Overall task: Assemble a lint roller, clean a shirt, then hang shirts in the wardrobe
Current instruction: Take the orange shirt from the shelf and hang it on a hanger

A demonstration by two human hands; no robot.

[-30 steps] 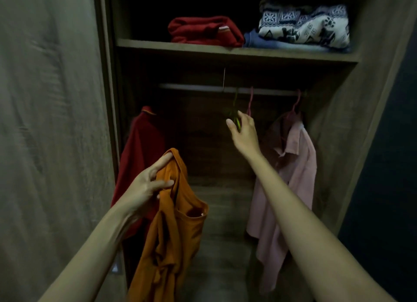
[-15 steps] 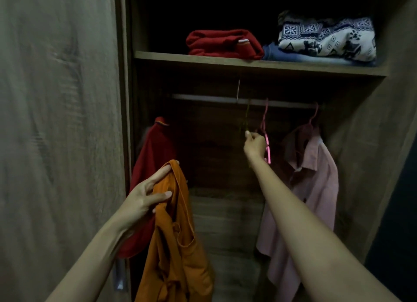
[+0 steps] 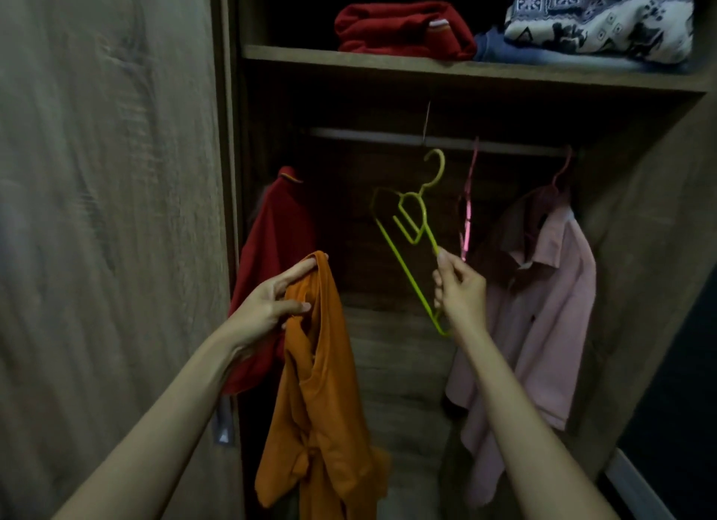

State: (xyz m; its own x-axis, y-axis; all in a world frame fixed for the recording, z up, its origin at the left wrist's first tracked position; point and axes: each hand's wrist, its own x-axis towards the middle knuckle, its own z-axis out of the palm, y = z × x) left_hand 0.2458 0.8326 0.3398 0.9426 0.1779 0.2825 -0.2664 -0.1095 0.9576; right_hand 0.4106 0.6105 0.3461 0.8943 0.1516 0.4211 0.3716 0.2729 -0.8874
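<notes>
Since half a second earlier, the right hand (image 3: pixel 461 290) had come down from the rail (image 3: pixel 368 134), bringing a yellow-green hanger (image 3: pixel 407 272) off it. Its fingers pinched the hanger's lower arm, and the hook pointed up. The left hand (image 3: pixel 267 302) gripped the top of the orange shirt (image 3: pixel 322 383), thumb across the cloth, and the shirt drooped before the open wardrobe (image 3: pixel 640 209). On the rail hung a red shirt (image 3: pixel 279 224) at left, a bare pink hanger (image 3: pixel 467 224) and a pink shirt (image 3: pixel 543 317) at right. Folded clothes (image 3: pixel 399 30) lay on the shelf (image 3: pixel 426 69) above.
</notes>
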